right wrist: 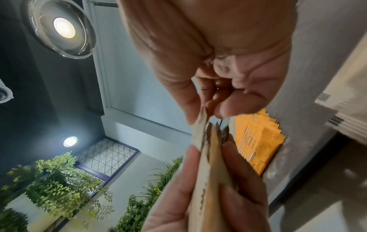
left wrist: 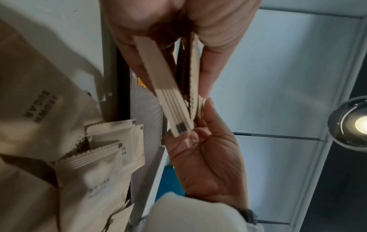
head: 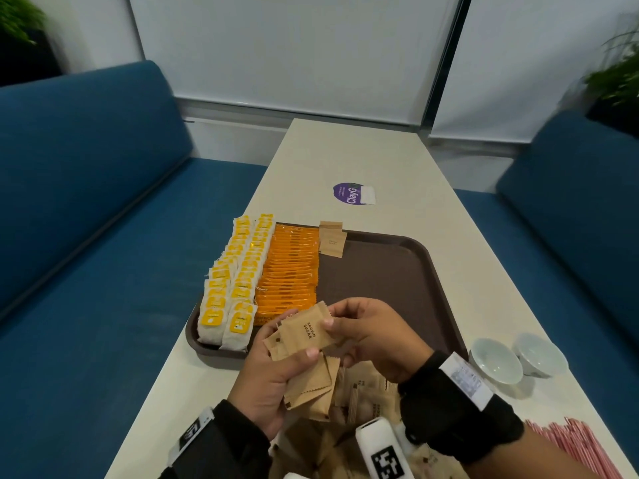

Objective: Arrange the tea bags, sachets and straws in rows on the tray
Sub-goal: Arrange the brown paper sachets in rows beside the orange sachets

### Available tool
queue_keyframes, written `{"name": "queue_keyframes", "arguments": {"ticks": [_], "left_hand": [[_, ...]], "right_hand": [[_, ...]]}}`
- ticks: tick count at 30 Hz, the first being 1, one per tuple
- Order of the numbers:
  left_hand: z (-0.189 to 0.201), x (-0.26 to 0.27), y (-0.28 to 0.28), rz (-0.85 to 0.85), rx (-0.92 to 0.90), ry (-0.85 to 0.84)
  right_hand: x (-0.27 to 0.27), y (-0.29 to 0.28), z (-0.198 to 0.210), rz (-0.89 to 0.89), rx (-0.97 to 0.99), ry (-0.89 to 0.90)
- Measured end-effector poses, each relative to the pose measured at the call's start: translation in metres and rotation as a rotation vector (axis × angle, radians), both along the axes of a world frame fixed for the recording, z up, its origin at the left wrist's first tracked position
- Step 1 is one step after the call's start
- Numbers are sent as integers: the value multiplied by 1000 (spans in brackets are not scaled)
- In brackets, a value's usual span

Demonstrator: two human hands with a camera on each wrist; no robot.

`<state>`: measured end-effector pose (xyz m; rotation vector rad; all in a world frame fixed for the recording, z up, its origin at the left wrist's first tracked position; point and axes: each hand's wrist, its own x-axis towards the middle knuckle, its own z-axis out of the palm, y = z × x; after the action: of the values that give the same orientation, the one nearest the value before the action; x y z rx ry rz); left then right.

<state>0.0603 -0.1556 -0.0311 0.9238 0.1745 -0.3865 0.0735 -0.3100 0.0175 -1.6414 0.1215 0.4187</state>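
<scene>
A brown tray lies on the table. Along its left side stand two rows of yellow-labelled tea bags and a row of orange coffee sachets. Three brown sugar sachets sit at the tray's far edge. My left hand grips a fanned stack of brown sugar sachets above the tray's near edge. My right hand pinches the top sachet's right edge. The stack shows edge-on in the left wrist view. Pink straws lie at the near right.
A loose heap of brown sugar sachets lies on the table under my hands. Two white bowls stand right of the tray. A purple sticker marks the far tabletop. Blue sofas flank the table.
</scene>
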Motion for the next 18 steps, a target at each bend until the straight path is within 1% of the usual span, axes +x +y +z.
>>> {"name": "queue_keyframes", "arguments": {"ticks": [5,7,9,13,15,18], "left_hand": [[-1,4,3,21,127,-66],[-3,6,5,31,101,-55],[-5,7,8,17,82,-44],[-7,9,12,26,96,-22],[-8,10,13,36,102,-4],[-9,14,16,14,104,24]], "right_hand": [[1,1,0,78,-85,-18],[8,-1,5,27,-44,-13],[23,-7,11,-77,-27,-43],[82,-35,15,-265,-352,-232],[119,-49,4,-313,-434,-243],[168,-59,-20,-291,-592,-178]]}}
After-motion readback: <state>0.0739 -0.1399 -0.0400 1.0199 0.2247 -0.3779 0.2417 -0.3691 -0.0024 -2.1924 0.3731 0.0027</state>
